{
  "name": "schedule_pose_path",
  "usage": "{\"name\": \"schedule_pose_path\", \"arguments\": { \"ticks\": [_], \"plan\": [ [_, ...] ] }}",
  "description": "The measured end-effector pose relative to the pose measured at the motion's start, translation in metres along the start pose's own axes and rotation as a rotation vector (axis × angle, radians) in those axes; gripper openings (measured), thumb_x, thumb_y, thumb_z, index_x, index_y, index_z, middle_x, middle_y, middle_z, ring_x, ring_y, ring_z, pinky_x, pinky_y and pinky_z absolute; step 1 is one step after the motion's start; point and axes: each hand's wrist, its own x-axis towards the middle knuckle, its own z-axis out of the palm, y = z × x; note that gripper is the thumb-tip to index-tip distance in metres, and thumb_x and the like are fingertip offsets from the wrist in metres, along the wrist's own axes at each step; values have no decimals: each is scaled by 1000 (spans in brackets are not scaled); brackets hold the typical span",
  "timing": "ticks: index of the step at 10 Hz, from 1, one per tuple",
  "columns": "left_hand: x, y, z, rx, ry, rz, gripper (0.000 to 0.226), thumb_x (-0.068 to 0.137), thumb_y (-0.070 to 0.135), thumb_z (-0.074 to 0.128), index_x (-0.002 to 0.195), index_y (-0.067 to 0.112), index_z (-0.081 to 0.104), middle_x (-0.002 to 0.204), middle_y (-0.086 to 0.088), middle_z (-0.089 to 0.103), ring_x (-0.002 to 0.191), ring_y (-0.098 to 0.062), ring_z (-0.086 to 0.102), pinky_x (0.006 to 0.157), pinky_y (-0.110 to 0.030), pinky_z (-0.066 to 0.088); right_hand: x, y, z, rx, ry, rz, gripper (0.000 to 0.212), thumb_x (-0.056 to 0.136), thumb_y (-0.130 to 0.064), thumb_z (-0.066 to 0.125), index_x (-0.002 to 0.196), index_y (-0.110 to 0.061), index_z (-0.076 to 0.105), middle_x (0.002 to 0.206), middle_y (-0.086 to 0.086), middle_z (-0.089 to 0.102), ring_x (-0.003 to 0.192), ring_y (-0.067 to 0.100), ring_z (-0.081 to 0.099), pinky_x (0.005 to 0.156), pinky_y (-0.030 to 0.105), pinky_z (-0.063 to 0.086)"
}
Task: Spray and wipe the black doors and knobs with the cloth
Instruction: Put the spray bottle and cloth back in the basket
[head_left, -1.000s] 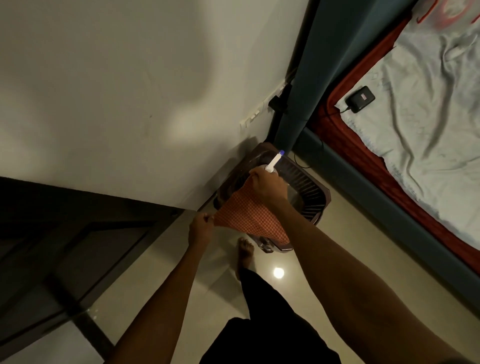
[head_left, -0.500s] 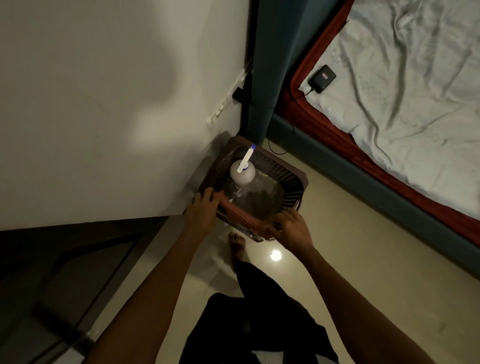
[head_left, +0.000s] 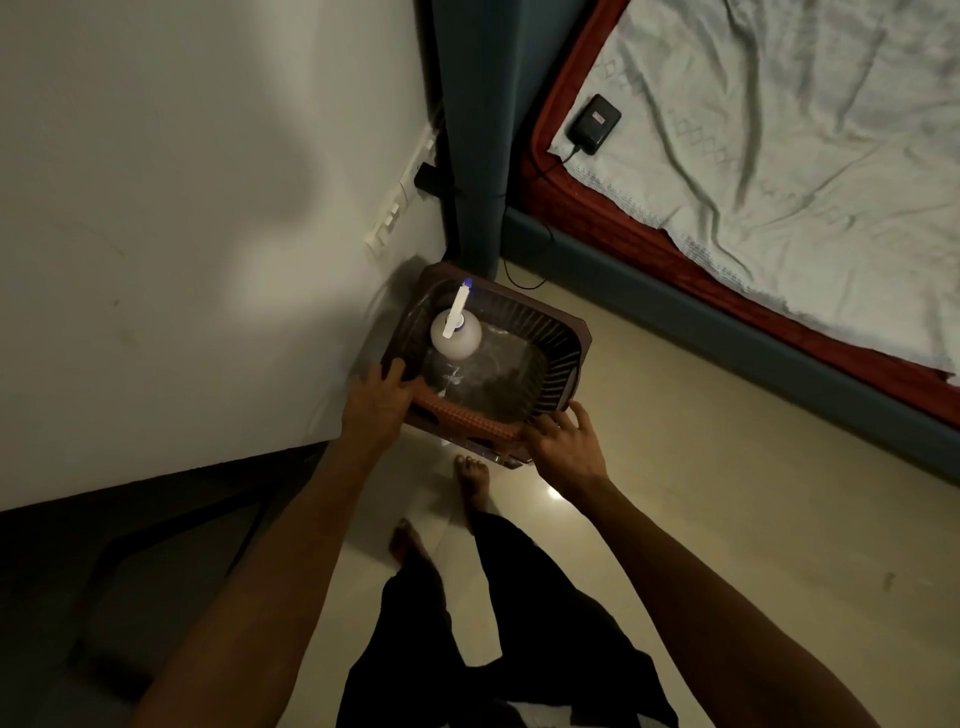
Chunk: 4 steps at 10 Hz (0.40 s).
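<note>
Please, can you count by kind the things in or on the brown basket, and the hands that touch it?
Spray bottle, standing inside the brown basket: 1
Checked cloth, draped over the near rim: 1
Hands at the near rim, left hand and right hand: 2
Total: 4

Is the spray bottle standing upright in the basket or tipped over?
Upright: the spray bottle stands on the floor of the basket, its white nozzle on top, near the back corner.
</note>
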Motion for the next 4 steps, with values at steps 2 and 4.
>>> {"name": "schedule_pose_path", "arguments": {
  "ticks": [2,4],
  "plan": [
    [-5,12,-8,-49,-20,-41,48,84,27,75,130,20,61,142,-19,46,117,-42,50,91,-52,45,4,5,-4,38,-35,25,46,98,-41,62,142,-26,61,144,6,56,138,31,46,122,54,22],
    [-20,14,-5,-198,73,-156,45,94,27,63,137,15,55,150,-17,41,126,-40,49,100,-52,41,4,9,3,142,109,22,44,98,-48,56,132,-22,65,133,4,65,131,29,53,116,49,34]
  ]
}}
